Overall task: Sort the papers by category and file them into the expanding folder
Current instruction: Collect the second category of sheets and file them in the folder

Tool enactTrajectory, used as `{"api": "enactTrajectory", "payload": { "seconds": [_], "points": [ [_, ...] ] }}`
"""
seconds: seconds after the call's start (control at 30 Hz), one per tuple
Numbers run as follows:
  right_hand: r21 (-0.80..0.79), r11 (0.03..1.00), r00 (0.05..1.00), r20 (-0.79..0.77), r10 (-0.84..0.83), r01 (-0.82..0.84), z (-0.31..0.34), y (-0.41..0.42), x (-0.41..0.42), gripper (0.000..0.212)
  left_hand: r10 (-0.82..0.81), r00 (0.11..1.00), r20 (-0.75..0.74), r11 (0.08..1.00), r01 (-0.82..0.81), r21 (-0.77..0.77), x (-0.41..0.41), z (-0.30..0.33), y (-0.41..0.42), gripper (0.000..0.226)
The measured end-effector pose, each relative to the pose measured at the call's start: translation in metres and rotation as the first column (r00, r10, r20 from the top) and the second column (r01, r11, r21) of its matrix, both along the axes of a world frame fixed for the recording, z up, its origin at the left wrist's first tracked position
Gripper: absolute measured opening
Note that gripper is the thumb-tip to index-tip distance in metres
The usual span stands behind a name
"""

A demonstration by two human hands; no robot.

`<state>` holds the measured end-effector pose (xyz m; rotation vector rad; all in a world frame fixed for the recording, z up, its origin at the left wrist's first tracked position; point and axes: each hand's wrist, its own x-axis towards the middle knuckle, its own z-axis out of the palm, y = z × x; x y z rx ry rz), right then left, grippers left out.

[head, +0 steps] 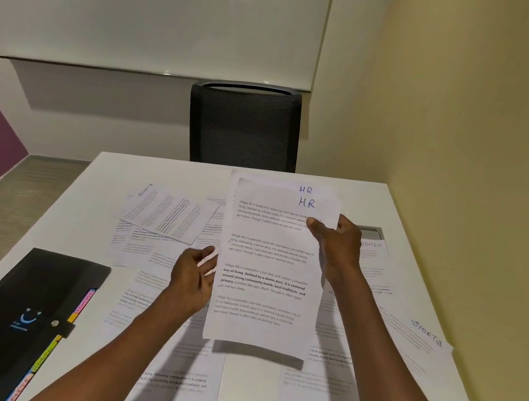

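sorting is barely begun: right hand (339, 246) pinches two hr sheets (270, 263) above the worktop (260, 390), left hand (193, 279) open beside them. loose papers (164, 212) lie beyond and below both hands; folder (12, 316), left of the left hand, is strapped closed.

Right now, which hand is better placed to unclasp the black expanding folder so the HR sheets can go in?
Left. The left hand is open and free, on the same side as the black expanding folder, whose snap strap is shut. The right hand grips the white HR sheets, far from the folder.
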<state>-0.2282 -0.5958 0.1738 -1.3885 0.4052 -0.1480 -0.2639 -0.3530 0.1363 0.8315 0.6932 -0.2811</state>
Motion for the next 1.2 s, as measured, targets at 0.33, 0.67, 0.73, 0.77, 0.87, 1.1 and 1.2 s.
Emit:
{"api": "enactTrajectory", "payload": {
  "seconds": [0.33,0.67,0.73,0.77,0.87,1.1,1.2],
  "points": [
    [-0.287,0.953,0.981,0.137,0.14,-0.096,0.01,0.007,-0.019,0.045,-0.479,0.824,0.302,0.581,0.04,0.813,0.005,0.005,-0.018,0.025],
    [-0.213,0.963,0.985,0.001,0.171,-0.166,-0.056,0.009,-0.054,0.036,-0.373,0.878,0.301,0.577,-0.035,0.816,-0.034,-0.047,-0.027,0.036],
    [-0.14,0.969,0.978,-0.082,0.192,-0.203,-0.081,0.013,-0.067,0.037,-0.398,0.891,0.216,0.541,0.038,0.84,-0.046,-0.067,-0.024,0.035],
    [-0.118,0.97,0.972,-0.127,0.196,-0.211,-0.092,0.016,-0.074,0.037,-0.414,0.895,0.166,0.508,0.075,0.858,-0.051,-0.077,-0.022,0.031],
    [-0.126,0.966,0.964,-0.175,0.201,-0.224,-0.114,0.018,-0.084,0.036,-0.438,0.892,0.113,0.459,0.113,0.881,-0.058,-0.09,-0.02,0.019],
    [-0.147,0.955,0.949,-0.225,0.222,-0.258,-0.133,0.019,-0.085,0.034,-0.481,0.873,0.077,0.412,0.148,0.899,-0.057,-0.088,-0.028,0.017],
    [-0.161,0.956,0.942,-0.27,0.198,-0.247,-0.145,0.021,-0.088,0.037,-0.484,0.873,0.063,0.417,0.167,0.893,-0.056,-0.094,-0.029,0.02]
  ]
}}
